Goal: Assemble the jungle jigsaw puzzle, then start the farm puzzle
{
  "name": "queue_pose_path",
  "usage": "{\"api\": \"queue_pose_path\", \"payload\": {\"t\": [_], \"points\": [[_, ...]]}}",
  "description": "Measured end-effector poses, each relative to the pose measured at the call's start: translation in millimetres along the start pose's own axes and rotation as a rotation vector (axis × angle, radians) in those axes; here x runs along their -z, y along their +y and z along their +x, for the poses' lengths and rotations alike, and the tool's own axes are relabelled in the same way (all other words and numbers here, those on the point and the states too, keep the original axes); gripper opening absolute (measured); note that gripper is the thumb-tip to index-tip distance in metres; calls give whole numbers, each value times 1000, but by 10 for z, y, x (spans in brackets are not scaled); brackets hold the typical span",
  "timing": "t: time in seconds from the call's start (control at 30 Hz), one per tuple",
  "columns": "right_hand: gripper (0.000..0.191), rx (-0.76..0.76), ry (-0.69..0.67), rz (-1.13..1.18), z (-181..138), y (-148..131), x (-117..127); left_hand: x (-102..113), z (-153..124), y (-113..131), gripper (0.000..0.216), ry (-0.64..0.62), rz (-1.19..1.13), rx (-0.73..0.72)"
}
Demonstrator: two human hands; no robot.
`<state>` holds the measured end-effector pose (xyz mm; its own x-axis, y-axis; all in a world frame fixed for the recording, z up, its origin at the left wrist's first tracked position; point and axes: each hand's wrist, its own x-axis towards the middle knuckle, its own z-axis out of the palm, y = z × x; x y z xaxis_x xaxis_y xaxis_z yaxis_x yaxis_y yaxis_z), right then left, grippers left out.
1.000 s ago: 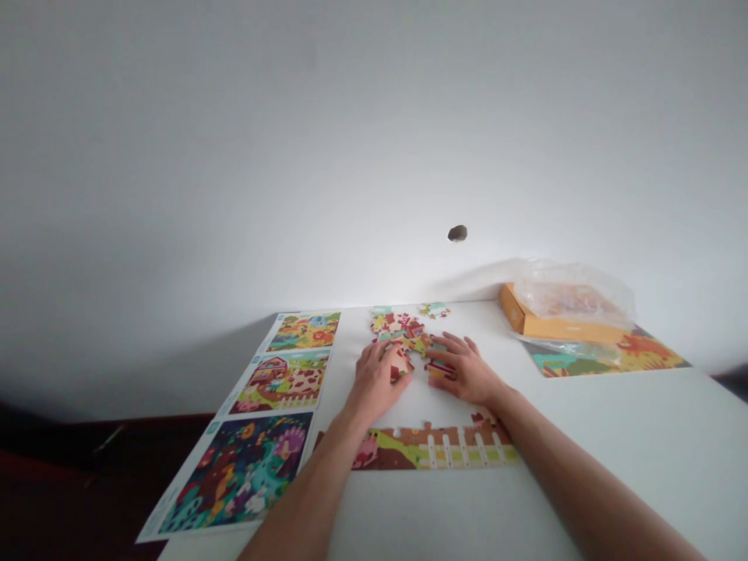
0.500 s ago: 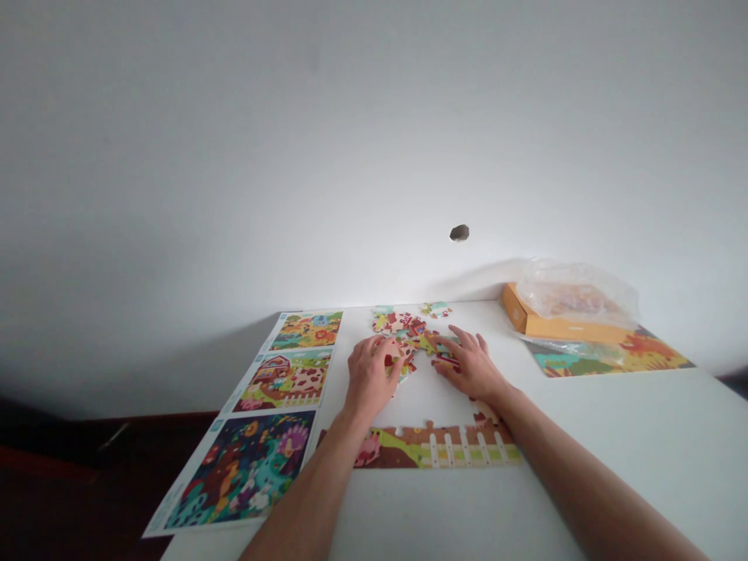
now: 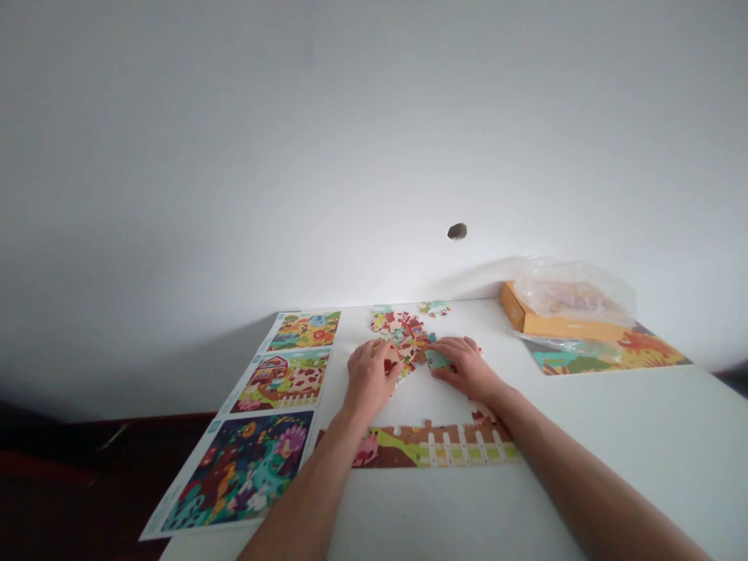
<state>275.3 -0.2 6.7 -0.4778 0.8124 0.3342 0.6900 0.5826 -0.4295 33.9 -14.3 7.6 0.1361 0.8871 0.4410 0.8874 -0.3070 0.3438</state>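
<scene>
Over the left side of a loose pile of jigsaw puzzle pieces (image 3: 409,331) lies my left hand (image 3: 369,374), thumb and fingers apart and curved about a few red and cream pieces. It touches them, but no firm grip shows. My right hand (image 3: 464,368) is at the pile's right side, its thumb and forefinger closed on a teal puzzle piece (image 3: 435,359). Nearer to me runs a joined puzzle strip (image 3: 441,448) with a white fence and a pink pig; my left forearm hides its left end. A few reddish pieces at its upper right are partly covered by my right wrist.
Printed picture sheets (image 3: 284,389) lie along the table's left edge. At the back right, an orange box (image 3: 561,323) bears a clear plastic bag (image 3: 584,288) and sits on a colourful picture board (image 3: 648,351). A white wall (image 3: 374,195) stands behind the table.
My right hand has shifted slightly left, its fingers drawing in from a spread pose onto the teal piece. My left hand has hardly moved.
</scene>
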Motion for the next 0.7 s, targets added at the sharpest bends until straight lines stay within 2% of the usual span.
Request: {"api": "queue_pose_path", "payload": {"t": [0.1,0.27,0.4,0.5,0.7], "points": [[44,21,42,-9,-1,-15,11,29,-7,48,52,8,-93,-92],[52,59,62,115,-2,-70,9,41,-56,149,75,-108,-186,-252],[46,12,54,220,0,-87,0,23,-82,166,81,-155,-170,-305],[39,-51,71,210,-1,-57,0,7,-79,131,79,-154,-124,-257],[30,-129,129,120,-6,24,1,-25,-76,61,56,-180,-49,-65]]}}
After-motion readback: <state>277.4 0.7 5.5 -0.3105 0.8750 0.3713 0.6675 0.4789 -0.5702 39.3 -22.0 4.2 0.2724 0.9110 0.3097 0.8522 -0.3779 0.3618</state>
